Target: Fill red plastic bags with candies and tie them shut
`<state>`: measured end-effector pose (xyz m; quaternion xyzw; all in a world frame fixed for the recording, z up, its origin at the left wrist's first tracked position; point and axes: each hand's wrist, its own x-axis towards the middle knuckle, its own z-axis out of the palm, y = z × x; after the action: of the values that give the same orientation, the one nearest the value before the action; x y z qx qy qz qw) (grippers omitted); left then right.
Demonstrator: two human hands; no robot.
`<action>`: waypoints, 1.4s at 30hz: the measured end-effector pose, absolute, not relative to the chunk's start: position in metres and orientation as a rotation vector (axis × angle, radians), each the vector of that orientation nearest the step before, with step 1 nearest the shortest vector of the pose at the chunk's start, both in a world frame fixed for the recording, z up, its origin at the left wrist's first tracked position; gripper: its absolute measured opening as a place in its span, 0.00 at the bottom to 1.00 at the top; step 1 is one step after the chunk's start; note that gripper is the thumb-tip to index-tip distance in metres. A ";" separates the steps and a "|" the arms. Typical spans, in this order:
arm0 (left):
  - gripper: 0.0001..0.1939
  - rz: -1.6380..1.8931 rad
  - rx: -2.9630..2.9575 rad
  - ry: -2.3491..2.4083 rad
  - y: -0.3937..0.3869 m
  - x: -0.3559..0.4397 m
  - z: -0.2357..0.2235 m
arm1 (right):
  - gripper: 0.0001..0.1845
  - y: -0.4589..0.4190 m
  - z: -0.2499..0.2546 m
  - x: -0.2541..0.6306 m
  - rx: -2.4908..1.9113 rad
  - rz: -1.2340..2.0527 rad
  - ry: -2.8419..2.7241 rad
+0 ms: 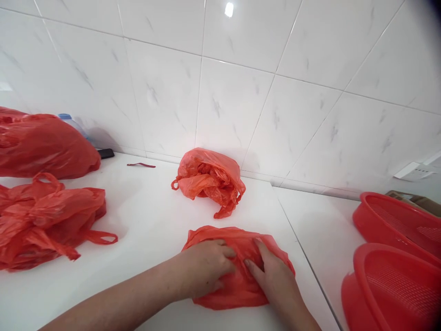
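Note:
In front of me a red plastic bag (237, 294) lies low and spread out on the white table, its surface wrinkled. My left hand (206, 266) rests over its left part, with fingers bent, apart and touching the plastic. On the right part lies my right hand (275, 271); its thumb and forefinger are stretched out and apart against the bag, while its other fingers are mostly hidden. Just beyond, against the wall, sits a second crumpled red plastic bag (210, 179). What is inside either bag is hidden.
Full red bags (51, 147) and a knotted red bag (51, 220) stand at the left, near a blue-capped bottle (65, 117), a black object (106, 153) and a thin red strip (141, 164). Red plastic baskets (361, 285) stand right, beyond a table seam. A tiled wall (234, 115) closes the back.

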<state>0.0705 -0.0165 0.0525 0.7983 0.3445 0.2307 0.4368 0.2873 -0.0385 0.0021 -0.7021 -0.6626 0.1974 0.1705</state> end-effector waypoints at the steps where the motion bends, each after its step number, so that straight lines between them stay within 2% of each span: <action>1: 0.12 0.471 2.152 0.826 -0.017 0.071 0.051 | 0.27 -0.038 0.003 0.287 -2.002 0.530 -1.882; 4: 0.13 0.324 2.508 0.761 -0.016 0.070 0.048 | 0.20 -0.039 0.008 0.289 -1.991 0.464 -1.850; 7: 0.10 0.529 2.548 0.755 -0.014 0.068 0.051 | 0.19 -0.042 0.010 0.292 -1.946 0.317 -1.843; 11: 0.12 0.805 2.531 0.921 -0.007 0.067 0.057 | 0.21 -0.044 0.003 0.295 -1.834 0.066 -1.950; 14: 0.13 0.835 2.565 1.175 0.002 0.063 0.055 | 0.21 -0.043 -0.003 0.293 -1.725 -0.034 -2.066; 18: 0.13 0.668 2.408 1.316 0.018 0.053 0.040 | 0.23 -0.043 -0.002 0.287 -1.686 0.103 -2.263; 24: 0.15 0.772 2.120 1.296 0.031 0.042 0.022 | 0.23 -0.044 -0.004 0.285 -1.736 0.391 -2.362; 27: 0.17 0.827 2.003 1.298 0.034 0.040 0.020 | 0.26 -0.045 -0.007 0.289 -1.703 0.348 -2.326; 32: 0.14 0.916 1.634 1.213 0.038 0.040 0.019 | 0.25 -0.047 -0.011 0.292 -1.670 0.135 -2.175; 35: 0.13 0.890 1.478 1.198 0.040 0.041 0.018 | 0.30 -0.043 -0.016 0.293 -1.750 0.078 -2.139; 42: 0.14 0.935 1.463 1.248 0.045 0.039 0.006 | 0.32 -0.034 -0.029 0.297 -1.780 0.059 -2.298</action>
<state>0.0394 0.0454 0.0059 0.5998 0.5119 0.3833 0.4809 0.2968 -0.0343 -0.0287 -0.6080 -0.7850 0.0201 0.1169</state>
